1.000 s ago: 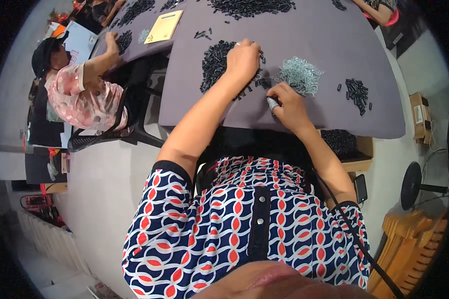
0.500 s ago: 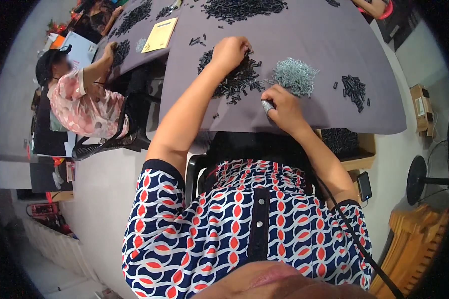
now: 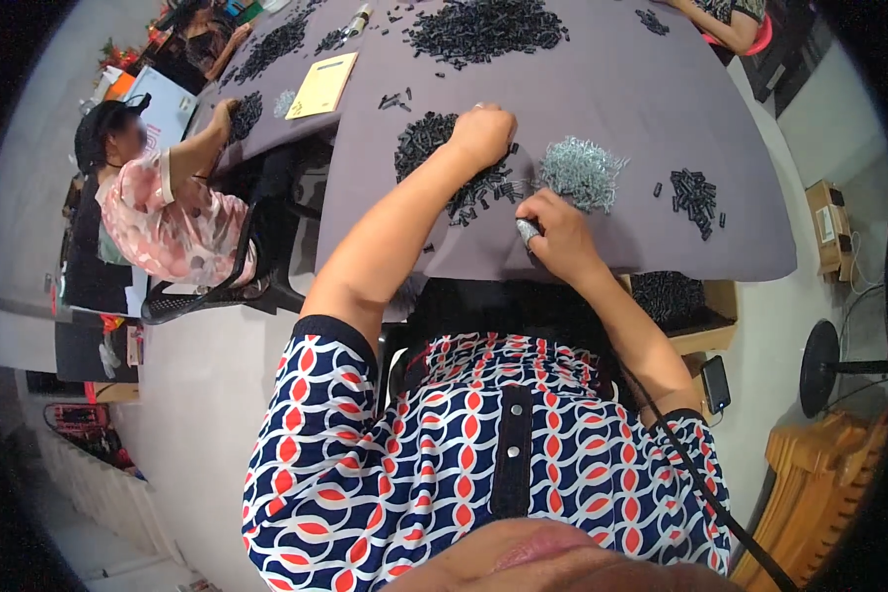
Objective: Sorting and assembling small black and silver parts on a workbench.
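Note:
My left hand [image 3: 485, 136] is curled over the right side of a pile of small black tube-like pieces [image 3: 424, 148]. Its fingertips point down and are mostly hidden, so whatever they pinch does not show. Closer to the table's front edge, my right hand [image 3: 560, 235] is closed around a short dark tool with a silver-grey wrapped handle [image 3: 529, 230]. The tool's far end is not clear. Just beyond the right hand lies a heap of small silvery metal pieces [image 3: 580, 173]. A smaller group of black pieces [image 3: 693, 200] rests farther right.
A larger black heap [image 3: 488, 32] covers the far part of the grey-covered table [image 3: 641, 109]. To the left are a yellow pad [image 3: 321, 85] and a seated co-worker [image 3: 173, 212]. A box of black pieces [image 3: 669, 296] stands below the front edge, near a phone [image 3: 716, 383].
My left hand has moved right and a little nearer, toward the right edge of the black pile. My right hand keeps its grip in nearly the same place. The view has shifted slightly.

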`<state>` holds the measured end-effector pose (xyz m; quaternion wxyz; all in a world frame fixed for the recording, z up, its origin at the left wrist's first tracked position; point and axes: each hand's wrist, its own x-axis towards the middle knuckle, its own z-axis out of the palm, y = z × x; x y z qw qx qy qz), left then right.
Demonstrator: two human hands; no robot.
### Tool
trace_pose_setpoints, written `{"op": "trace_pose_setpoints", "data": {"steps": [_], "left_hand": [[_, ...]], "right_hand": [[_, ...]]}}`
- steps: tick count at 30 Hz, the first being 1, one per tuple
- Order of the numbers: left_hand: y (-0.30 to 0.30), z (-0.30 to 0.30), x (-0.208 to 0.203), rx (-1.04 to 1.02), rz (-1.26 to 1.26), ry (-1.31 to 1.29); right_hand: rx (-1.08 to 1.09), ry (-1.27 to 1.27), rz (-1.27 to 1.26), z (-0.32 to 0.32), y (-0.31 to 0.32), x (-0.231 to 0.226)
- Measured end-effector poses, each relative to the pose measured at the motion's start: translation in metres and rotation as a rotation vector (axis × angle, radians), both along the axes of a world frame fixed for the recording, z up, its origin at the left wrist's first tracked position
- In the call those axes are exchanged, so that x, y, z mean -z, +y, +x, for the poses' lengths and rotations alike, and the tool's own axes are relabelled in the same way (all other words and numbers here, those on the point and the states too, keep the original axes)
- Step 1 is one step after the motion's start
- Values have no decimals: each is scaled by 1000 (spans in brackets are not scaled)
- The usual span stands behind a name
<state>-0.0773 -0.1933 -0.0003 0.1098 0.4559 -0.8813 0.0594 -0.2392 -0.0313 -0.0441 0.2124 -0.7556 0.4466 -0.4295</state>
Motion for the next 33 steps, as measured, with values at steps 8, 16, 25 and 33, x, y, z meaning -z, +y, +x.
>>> {"op": "trace_pose_setpoints", "data": {"steps": [8, 16, 25, 33], "left_hand": [[86, 32, -10, 62, 137, 655], [163, 65, 21, 81, 180, 620], [159, 55, 30, 105, 49, 620], [164, 64, 25, -33, 904, 1589]], "right_hand": [[-3, -25, 4, 0, -5, 1], [13, -61, 125, 4, -5, -10], [45, -75, 98, 11, -6, -14], [77, 9, 148, 10, -8, -17]]}}
